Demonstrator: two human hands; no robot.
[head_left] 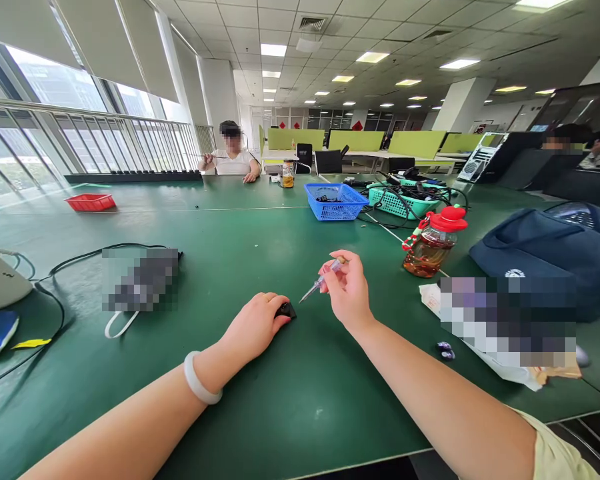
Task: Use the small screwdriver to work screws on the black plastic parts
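My left hand [257, 325], with a white band on its wrist, is closed on a small black object [286, 310] resting on the green tabletop. Fingers cover part of that object, and its kind does not show. My right hand [349, 288] is raised over the table, its fingers closed around a screwdriver [314, 288] with a see-through handle. The thin metal shaft slants down to the left. Its tip ends just right of the black object, apart from it.
Right of my hands stand a red-lidded bottle [433, 247], a dark blue bag [545, 253] and small wrapped pieces [445, 351]. Farther back are a blue basket [336, 203] and a green basket [395, 201] of cables. A red tray [91, 202] lies left. Across the table sits a person [233, 157].
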